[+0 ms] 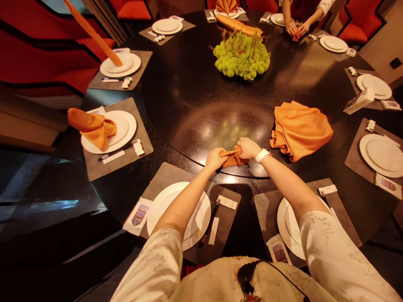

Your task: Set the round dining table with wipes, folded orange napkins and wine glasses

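At the centre of the frame the left hand (215, 159) and right hand (248, 148) both clamp their fingers on a small orange napkin (232, 158), rolled tight at the dark table's (195, 105) edge. Crests on the paper packets (138, 214) by the plates are too small to read. The napkin's folds are hidden under the hands.

Both arms stretched forward, left hand (215, 159) and right hand (248, 148) close together, fingers curled shut, right wrist banded.
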Available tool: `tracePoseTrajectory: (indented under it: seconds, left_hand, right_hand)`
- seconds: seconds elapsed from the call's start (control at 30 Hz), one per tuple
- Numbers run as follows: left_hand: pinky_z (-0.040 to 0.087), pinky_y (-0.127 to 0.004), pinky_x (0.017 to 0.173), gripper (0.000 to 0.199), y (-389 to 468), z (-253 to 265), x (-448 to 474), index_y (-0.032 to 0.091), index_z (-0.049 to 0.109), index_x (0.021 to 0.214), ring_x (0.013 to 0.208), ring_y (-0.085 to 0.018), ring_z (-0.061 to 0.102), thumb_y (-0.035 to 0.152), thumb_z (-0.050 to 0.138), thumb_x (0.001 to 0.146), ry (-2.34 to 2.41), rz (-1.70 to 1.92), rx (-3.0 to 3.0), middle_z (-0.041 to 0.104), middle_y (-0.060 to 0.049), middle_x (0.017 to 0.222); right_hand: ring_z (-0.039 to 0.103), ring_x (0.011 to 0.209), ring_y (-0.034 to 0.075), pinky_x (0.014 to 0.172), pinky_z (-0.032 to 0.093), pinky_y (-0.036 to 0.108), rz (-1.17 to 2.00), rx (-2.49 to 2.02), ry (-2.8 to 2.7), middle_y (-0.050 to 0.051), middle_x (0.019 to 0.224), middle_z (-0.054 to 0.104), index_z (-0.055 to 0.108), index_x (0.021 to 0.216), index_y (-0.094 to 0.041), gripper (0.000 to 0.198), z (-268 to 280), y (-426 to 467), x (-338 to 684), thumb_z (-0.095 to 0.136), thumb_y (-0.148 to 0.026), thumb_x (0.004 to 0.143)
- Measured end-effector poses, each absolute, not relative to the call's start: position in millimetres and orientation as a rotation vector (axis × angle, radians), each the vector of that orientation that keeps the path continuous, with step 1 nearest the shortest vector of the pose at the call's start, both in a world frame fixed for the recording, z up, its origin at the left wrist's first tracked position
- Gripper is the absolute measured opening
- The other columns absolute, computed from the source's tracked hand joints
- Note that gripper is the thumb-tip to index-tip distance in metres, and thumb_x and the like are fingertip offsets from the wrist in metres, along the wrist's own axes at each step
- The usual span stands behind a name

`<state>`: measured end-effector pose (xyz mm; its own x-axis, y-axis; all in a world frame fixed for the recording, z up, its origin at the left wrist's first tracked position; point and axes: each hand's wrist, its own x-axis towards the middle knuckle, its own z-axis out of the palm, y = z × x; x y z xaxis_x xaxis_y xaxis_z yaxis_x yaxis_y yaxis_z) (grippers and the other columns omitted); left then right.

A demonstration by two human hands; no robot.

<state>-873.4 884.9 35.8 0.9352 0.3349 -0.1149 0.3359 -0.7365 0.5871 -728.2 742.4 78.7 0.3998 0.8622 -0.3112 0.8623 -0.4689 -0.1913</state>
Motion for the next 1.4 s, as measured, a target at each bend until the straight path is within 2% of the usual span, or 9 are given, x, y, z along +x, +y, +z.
tracePoseTrajectory:
  seconds: [0.13, 0.23, 0.43, 0.7, 0.8, 0.97, 1.17, 1.3, 1.4]
  left_hand:
    - [0.046, -0.041, 0.089, 0.013, 874, 45, -883, 0.019, 0.068, 0.093, 0.099, -0.026, 0.059, 0.023, 0.057, 0.088, 0.223, 0.260, 2.590, 0.066, -0.010, 0.099]
    - [0.043, -0.046, 0.097, 0.016, 847, 24, -893, 0.021, 0.070, 0.093, 0.110, -0.028, 0.058, 0.023, 0.054, 0.091, -0.179, 0.079, 2.682, 0.068, -0.011, 0.110]
    - [0.039, -0.048, 0.110, 0.022, 817, -28, -906, 0.020, 0.074, 0.102, 0.130, -0.028, 0.053, 0.016, 0.056, 0.091, -0.446, -0.105, 2.597, 0.067, -0.010, 0.130]
    - [0.049, -0.036, 0.095, 0.021, 831, -26, -900, 0.019, 0.075, 0.103, 0.099, -0.021, 0.069, 0.017, 0.059, 0.088, -0.060, 0.068, 2.321, 0.076, -0.007, 0.102]
    - [0.050, -0.031, 0.084, 0.020, 833, -22, -893, 0.017, 0.075, 0.099, 0.088, -0.020, 0.068, 0.023, 0.057, 0.093, 0.071, 0.074, 2.295, 0.076, -0.007, 0.095]
    - [0.047, -0.033, 0.089, 0.034, 833, -12, -883, 0.016, 0.069, 0.115, 0.097, -0.024, 0.068, 0.033, 0.043, 0.101, 0.151, -0.027, 2.497, 0.074, -0.012, 0.104]
    - [0.049, -0.034, 0.087, 0.040, 834, 5, -850, 0.019, 0.075, 0.106, 0.100, -0.028, 0.069, 0.046, 0.046, 0.096, 0.365, -0.400, 2.586, 0.074, -0.015, 0.107]
    - [0.050, -0.032, 0.077, 0.026, 846, 3, -826, 0.017, 0.078, 0.082, 0.089, -0.029, 0.071, 0.037, 0.061, 0.083, 0.547, -0.426, 2.530, 0.076, -0.016, 0.091]
    - [0.051, -0.032, 0.076, 0.019, 849, 0, -820, 0.015, 0.076, 0.076, 0.086, -0.028, 0.070, 0.031, 0.065, 0.076, 0.632, -0.347, 2.494, 0.074, -0.016, 0.082]
  right_hand:
    - [0.054, 0.104, 0.028, 0.096, 0.041, 0.040, -0.242, 2.670, 1.987, 0.016, 0.102, 0.064, 0.063, 0.103, -0.010, 0.024, 75, 694, -728, 0.051, -0.023, 0.086]
    - [0.054, 0.114, 0.029, 0.102, 0.040, 0.044, -0.366, 2.577, 2.075, 0.020, 0.113, 0.065, 0.063, 0.112, -0.009, 0.030, 47, 653, -740, 0.046, -0.020, 0.089]
    - [0.037, 0.142, 0.036, 0.115, 0.035, 0.052, -0.504, 2.825, 2.023, 0.027, 0.144, 0.049, 0.040, 0.144, 0.000, 0.079, 8, 617, -769, 0.065, -0.046, 0.084]
    - [0.044, 0.138, 0.034, 0.111, 0.042, 0.051, -0.462, 2.826, 2.100, 0.023, 0.133, 0.057, 0.051, 0.131, -0.007, 0.054, 8, 632, -773, 0.060, -0.022, 0.080]
    - [0.051, 0.129, 0.032, 0.105, 0.045, 0.047, -0.528, 2.871, 2.096, 0.021, 0.127, 0.061, 0.057, 0.120, -0.009, 0.045, 14, 633, -770, 0.059, -0.019, 0.076]
    - [0.058, 0.072, 0.017, 0.069, 0.045, 0.028, -0.750, 3.290, 1.599, 0.005, 0.078, 0.065, 0.058, 0.086, -0.014, 0.021, 35, 646, -759, 0.055, -0.035, 0.082]
    - [0.054, 0.069, 0.015, 0.066, 0.040, 0.025, -0.653, 3.389, 1.446, 0.003, 0.078, 0.064, 0.059, 0.087, -0.015, 0.020, 63, 665, -773, 0.053, -0.034, 0.084]
    - [0.060, 0.092, 0.025, 0.081, 0.046, 0.034, -0.472, 2.929, 1.573, 0.016, 0.099, 0.067, 0.063, 0.101, -0.010, 0.024, 53, 662, -810, 0.050, -0.028, 0.090]
    - [0.046, 0.128, 0.032, 0.099, 0.044, 0.040, -0.382, 2.729, 1.639, 0.023, 0.130, 0.057, 0.057, 0.124, -0.005, 0.036, 39, 661, -828, 0.044, -0.018, 0.093]
